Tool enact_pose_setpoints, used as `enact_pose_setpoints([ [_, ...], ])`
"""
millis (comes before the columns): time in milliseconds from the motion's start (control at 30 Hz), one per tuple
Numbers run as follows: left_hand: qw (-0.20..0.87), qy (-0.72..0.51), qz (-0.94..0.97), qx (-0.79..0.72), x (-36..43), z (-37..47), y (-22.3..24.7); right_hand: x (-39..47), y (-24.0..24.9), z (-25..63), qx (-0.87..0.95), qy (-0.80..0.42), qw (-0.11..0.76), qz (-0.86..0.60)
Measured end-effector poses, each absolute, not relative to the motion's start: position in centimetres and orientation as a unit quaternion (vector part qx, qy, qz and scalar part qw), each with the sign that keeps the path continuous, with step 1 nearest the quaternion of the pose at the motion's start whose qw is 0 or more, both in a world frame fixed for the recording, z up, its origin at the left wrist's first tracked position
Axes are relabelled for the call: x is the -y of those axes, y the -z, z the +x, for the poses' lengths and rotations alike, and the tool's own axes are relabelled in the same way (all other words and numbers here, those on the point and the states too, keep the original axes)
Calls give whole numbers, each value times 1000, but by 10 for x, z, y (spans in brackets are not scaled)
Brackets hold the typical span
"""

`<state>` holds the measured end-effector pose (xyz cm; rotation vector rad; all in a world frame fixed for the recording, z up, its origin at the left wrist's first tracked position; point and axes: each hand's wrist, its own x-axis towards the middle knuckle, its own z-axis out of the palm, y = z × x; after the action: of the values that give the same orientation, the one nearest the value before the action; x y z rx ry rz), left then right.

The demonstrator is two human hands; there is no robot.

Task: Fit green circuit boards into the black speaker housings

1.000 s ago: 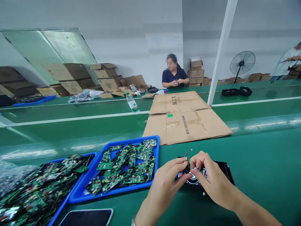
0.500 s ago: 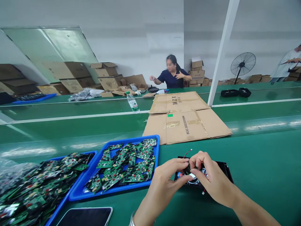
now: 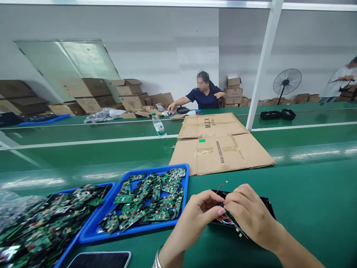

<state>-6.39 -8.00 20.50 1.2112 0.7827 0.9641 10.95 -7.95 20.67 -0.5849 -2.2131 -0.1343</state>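
Observation:
Over a black plastic housing point(image 3: 268, 207) at the lower right, both hands meet with fingertips close together. My right hand point(image 3: 249, 214) is closed on a circuit board point(image 3: 235, 225), which slants down below its fingers. My left hand point(image 3: 198, 211) pinches at the upper end of that board; what lies between its fingertips is too small to make out, perhaps a wire end. A thin red wire point(image 3: 221, 187) with a white plug sticks up behind the fingers. Much of the housing's inside is covered by the hands.
Left of my hands, a blue tray point(image 3: 187, 180) holds several green circuit boards, and another heaped tray point(image 3: 113, 184) stands beside it. A phone point(image 3: 100, 259) lies in front. Flattened cardboard point(image 3: 223, 152) and a water bottle point(image 3: 159, 125) are beyond. A co-worker point(image 3: 205, 93) sits across.
The circuit board now shows slanting under my right hand, whose back has turned more upward. The fingertips stay together over the housing. Across the table, the co-worker's arm has reached down to the tabletop.

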Motion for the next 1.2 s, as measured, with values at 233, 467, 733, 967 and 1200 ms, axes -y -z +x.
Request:
enact_pose_setpoints([
  [233,583,-469,538,-389,64,-74,-205,67,-201,112,847,-8,415,-333],
  [467,593,-653,304,-361,43,-105,-207,56,-188,124,817,-215,170,-506],
  [733,638,-613,292,-363,37,-94,-196,49,-160,79,660,-535,327,-414],
  [967,667,-595,290,-343,37,-80,-187,46,-160,80,514,-618,467,-368],
  [1200,661,-546,358,-371,45,-61,-185,55,-162,79,703,-379,426,-426],
])
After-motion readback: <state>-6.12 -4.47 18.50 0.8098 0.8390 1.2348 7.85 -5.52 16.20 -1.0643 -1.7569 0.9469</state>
